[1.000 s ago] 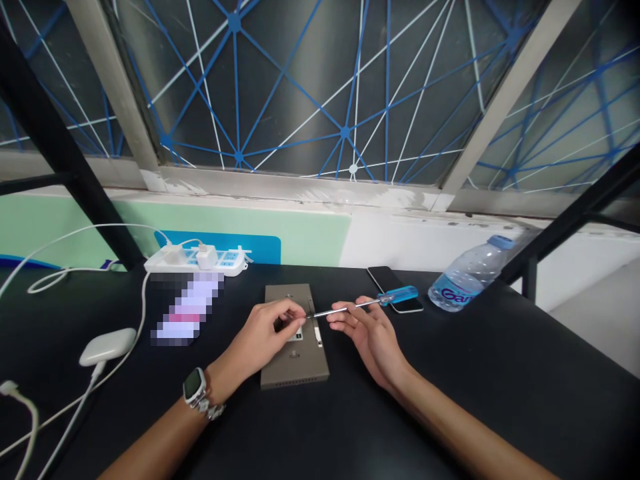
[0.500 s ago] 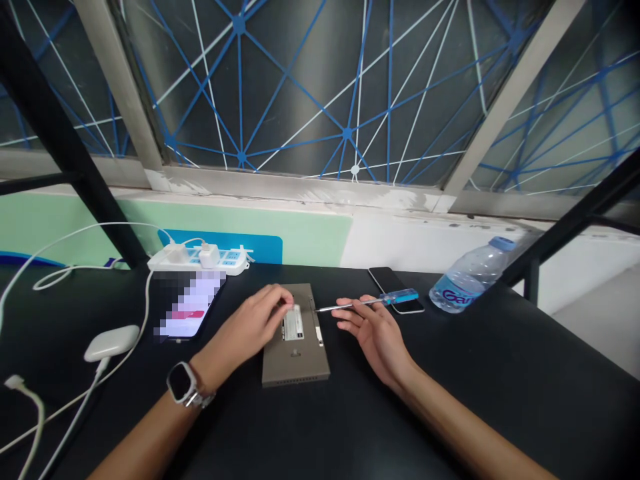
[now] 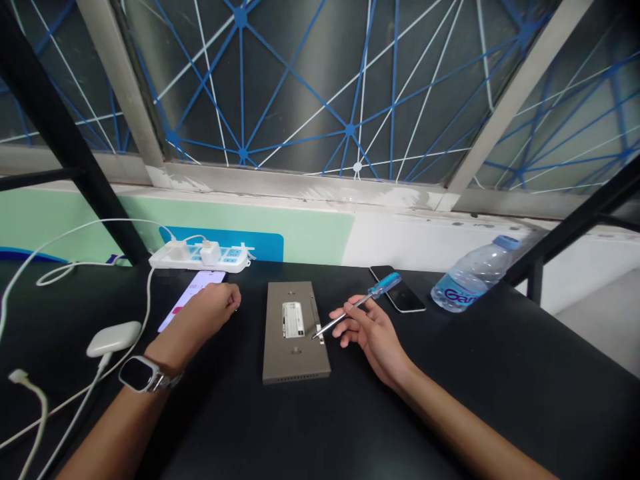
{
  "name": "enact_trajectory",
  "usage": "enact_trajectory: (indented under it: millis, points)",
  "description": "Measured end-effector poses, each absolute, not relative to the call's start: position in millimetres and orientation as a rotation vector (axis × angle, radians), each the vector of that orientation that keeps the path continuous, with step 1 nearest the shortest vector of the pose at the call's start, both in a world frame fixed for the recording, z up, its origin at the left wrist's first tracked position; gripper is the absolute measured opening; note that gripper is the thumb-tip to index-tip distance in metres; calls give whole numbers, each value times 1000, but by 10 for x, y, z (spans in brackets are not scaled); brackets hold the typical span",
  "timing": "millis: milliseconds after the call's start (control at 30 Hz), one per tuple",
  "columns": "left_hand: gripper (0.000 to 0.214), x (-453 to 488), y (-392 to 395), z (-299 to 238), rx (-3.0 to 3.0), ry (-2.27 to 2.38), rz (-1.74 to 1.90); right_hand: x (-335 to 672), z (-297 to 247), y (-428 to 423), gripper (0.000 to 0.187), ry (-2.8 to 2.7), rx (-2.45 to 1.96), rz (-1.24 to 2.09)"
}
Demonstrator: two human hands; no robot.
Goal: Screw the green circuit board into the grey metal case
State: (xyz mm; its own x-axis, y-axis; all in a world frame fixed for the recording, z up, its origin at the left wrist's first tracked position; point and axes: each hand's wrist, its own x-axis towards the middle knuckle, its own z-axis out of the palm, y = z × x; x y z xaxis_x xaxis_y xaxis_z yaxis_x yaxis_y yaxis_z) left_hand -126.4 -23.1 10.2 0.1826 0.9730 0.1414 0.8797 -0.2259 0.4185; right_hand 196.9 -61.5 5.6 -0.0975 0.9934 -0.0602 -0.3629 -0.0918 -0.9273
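A flat grey-brown device [image 3: 273, 347], apparently a metal-cased box, lies on the black table with a white label [image 3: 293, 320] and small slots facing up. My right hand [image 3: 367, 327] holds a screwdriver [image 3: 333, 324] by its shaft, the blue clear handle pointing up and away. Its tip is over the device's right edge; whether it touches I cannot tell. My left hand [image 3: 215, 303] is closed in a pinch to the left of the device, above a lit phone [image 3: 193, 288]. A tiny bright speck shows at its fingertips, too small to name.
Behind stands a white power strip [image 3: 220, 257] with plugged-in chargers. White cables and a white earbud-like case [image 3: 113, 338] lie at left. A dark phone [image 3: 405, 297] and a water bottle [image 3: 467, 280] are at right. Black frame bars rise on both sides.
My left hand has moved left, off the device and over the lit phone. In my right hand the screwdriver has tilted, its tip now nearer me along the device's right edge.
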Motion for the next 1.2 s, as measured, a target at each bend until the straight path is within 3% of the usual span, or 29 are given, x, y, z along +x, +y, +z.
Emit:
enact_trajectory:
  millis: [100,200,333,633,733,867,967,1200]
  points:
    - [18,-1135,-247,127,2316,1686,632,2009,78,-582,37,-1005,-956,1448]
    - [41,-853,-333,89,2328,1529,790,2094,89,-528,35,-1164,-1056,1369]
    - [67,-486,-477,-81,2218,1459,614,2242,61,-468,28,-1560,-1320,1114]
    - [71,-385,-455,-306,2159,1419,768,2294,86,-515,9,-2173,-1960,213]
    - [83,-373,-460,-289,2076,1555,809,2265,106,-549,15,-2224,-2040,85]
    - [84,-341,-474,-234,2028,1588,767,2191,118,-613,39,-2300,-1783,-177]
    - [81,-293,-482,-231,2014,1574,748,2102,120,-673,51,-2448,-1470,-78]
    - [71,-151,-593,-186,1783,1430,994,2052,173,-805,60,-2427,-1257,634]
